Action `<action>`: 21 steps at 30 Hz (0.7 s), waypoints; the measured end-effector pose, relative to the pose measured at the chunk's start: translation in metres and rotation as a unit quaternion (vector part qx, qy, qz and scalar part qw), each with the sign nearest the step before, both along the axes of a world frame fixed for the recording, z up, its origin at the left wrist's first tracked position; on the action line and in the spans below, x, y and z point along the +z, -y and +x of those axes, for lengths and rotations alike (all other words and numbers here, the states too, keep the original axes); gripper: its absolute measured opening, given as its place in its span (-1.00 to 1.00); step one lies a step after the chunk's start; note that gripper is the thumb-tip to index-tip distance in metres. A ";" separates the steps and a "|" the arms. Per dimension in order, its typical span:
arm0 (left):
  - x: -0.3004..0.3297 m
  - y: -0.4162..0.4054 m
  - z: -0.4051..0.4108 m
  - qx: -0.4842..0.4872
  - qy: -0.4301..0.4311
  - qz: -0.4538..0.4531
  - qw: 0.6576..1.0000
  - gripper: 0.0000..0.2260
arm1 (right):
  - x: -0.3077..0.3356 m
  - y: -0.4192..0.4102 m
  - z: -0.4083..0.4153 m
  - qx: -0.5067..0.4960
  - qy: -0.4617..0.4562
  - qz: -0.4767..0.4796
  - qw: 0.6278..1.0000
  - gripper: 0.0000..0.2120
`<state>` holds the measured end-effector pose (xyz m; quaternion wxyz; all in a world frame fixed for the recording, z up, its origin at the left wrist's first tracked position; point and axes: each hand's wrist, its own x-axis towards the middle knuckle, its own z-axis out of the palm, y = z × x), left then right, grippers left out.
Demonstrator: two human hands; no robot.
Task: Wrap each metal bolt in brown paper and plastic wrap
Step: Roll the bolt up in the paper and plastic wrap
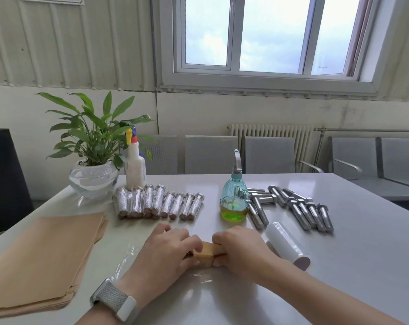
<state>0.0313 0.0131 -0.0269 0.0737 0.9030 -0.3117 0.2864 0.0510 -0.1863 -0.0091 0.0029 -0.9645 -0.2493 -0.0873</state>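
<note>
- I see one paper-covered bolt lying across the table between my two hands, right at the near edge of the work area; only a short tan stretch of it shows, so I judge the brown-paper stage is done or nearly done on this one.
- My left hand curls over its left end and my right hand curls over its right end, both grasping it. Holding both ends this way, I judge, keeps the paper from springing open while it is rolled.
- A loose sheet of clear plastic film lies flat just left of my left hand and seems to run under the bolt, so I take it the roll onto the film comes next.
- One roll of plastic wrap lies on its side just right of my right hand, within easy reach for tearing the next piece.
- One stack of brown paper sheets sits further left of my left hand; I cannot count the sheets.
- Beyond my left hand, a row of finished wrapped bolts lies side by side; I count about nine, though the leftmost ones overlap.
- Beyond my right hand, bare metal bolts wait in a loose group, roughly ten; some are hidden behind one blue-green pump bottle.
- Further back on the left stand one spray bottle and one potted plant.
</note>
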 end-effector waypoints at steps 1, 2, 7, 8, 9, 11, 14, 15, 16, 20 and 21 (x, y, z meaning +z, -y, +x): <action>0.001 0.000 -0.001 0.004 -0.009 -0.012 1.000 -0.64 | -0.002 0.000 -0.003 0.001 0.010 0.003 1.000 -0.78; 0.002 0.001 -0.002 0.008 -0.020 -0.026 0.999 -0.56 | -0.003 0.000 -0.005 0.004 0.016 0.010 1.000 -0.83; 0.003 0.004 -0.002 0.034 -0.015 -0.007 0.999 -0.55 | -0.007 0.001 -0.013 0.019 0.044 0.035 0.998 -0.88; 0.003 0.005 -0.001 0.031 -0.001 0.002 1.000 -0.66 | -0.008 0.001 -0.015 0.019 0.049 0.036 0.998 -0.88; 0.004 0.005 0.000 0.034 0.011 0.010 0.999 -0.73 | -0.009 0.001 -0.016 0.019 0.057 0.033 0.998 -0.88; 0.005 0.007 -0.001 0.028 0.012 0.012 0.999 -0.80 | -0.012 0.002 -0.017 0.020 0.075 0.027 0.997 -0.86; 0.012 0.013 -0.003 0.065 -0.045 0.004 0.997 -0.60 | -0.014 0.002 -0.021 0.037 0.146 0.024 0.988 -0.93; 0.016 0.016 -0.002 0.082 -0.092 -0.008 0.992 -0.46 | -0.016 0.003 -0.023 0.034 0.171 0.026 0.984 -0.85; 0.020 0.017 0.001 0.097 -0.147 -0.019 0.984 -0.37 | -0.018 0.002 -0.024 0.034 0.180 0.013 0.983 -0.76; 0.034 0.023 0.023 0.137 -0.262 -0.019 0.955 -0.48 | -0.024 0.003 -0.023 0.028 0.203 -0.002 0.979 -0.68; 0.035 0.023 0.027 0.148 -0.275 -0.018 0.950 -0.54 | -0.025 0.003 -0.024 0.024 0.204 -0.003 0.979 -0.68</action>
